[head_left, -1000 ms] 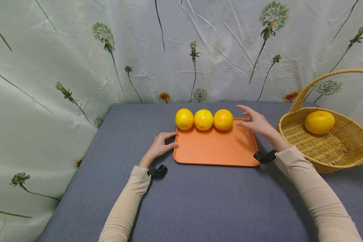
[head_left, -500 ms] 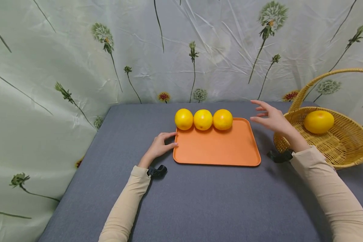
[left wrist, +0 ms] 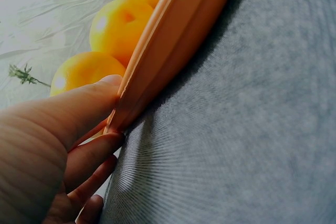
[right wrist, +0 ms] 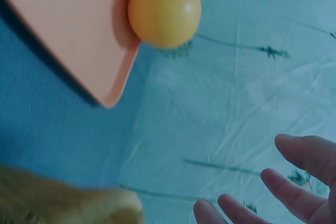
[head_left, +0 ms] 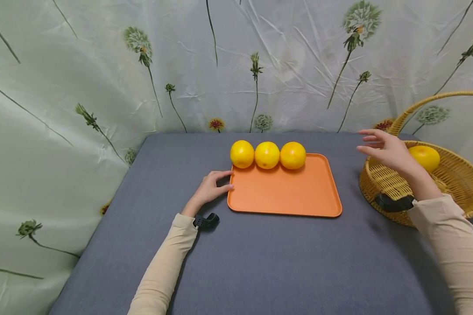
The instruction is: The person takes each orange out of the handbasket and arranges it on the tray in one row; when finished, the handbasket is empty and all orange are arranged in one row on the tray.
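My left hand [head_left: 209, 190] holds the left edge of a flat orange tray [head_left: 284, 197], thumb and fingertips at its rim; in the left wrist view, the tray's side wall slants up beside my thumb [left wrist: 89, 106]. Three yellow-orange oranges sit in a row along the tray's back edge: a left one [head_left: 242, 154], a middle one [head_left: 267, 155] and a right one [head_left: 293, 155]. My right hand [head_left: 390, 151] is in the air over the near left rim of a wicker basket [head_left: 463, 175], fingers spread and holding nothing. One more orange [head_left: 426, 158] lies in the basket, partly covered by this hand.
The basket's arched handle [head_left: 433, 99] rises behind the right hand. A grey-blue cloth [head_left: 276, 262] covers the table. Behind it hangs a pale curtain [head_left: 291, 65] printed with dandelions.
My right hand has moved rightward from beside the right orange, past the tray's edge, to above the basket. My left hand stays at the tray, and the oranges keep their places.
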`<state>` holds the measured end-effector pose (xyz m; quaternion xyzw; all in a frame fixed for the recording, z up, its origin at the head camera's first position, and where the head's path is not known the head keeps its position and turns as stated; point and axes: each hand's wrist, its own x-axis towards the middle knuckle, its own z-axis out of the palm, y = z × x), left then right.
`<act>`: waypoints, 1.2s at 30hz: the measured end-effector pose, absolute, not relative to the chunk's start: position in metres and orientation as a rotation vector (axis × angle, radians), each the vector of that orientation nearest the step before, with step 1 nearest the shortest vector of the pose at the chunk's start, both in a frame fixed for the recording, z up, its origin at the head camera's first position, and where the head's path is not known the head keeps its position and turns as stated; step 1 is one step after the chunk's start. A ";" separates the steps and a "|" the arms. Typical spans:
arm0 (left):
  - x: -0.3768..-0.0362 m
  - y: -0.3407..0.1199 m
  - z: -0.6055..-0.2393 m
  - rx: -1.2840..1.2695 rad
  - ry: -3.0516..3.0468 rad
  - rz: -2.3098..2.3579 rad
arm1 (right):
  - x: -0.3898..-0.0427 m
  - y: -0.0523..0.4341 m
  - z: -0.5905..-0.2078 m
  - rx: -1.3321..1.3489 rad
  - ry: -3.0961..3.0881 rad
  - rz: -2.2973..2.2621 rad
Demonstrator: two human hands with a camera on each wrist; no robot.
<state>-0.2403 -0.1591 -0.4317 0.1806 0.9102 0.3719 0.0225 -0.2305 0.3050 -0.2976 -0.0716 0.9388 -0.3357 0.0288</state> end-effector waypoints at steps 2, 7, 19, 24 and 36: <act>-0.240 -0.159 -0.432 0.561 2.821 1.157 | -0.229 0.314 -0.297 -0.194 2.914 -1.058; -0.241 -0.158 -0.434 0.595 2.845 1.166 | -0.226 0.332 -0.296 -0.135 2.931 -1.078; -0.240 -0.158 -0.436 0.596 2.848 1.187 | -0.223 0.375 -0.299 -0.038 2.897 -1.212; -0.240 -0.159 -0.436 0.599 2.849 1.183 | -0.225 0.386 -0.305 0.084 2.953 -1.210; -0.242 -0.159 -0.437 0.587 2.839 1.187 | -0.224 0.400 -0.308 0.339 3.049 -1.151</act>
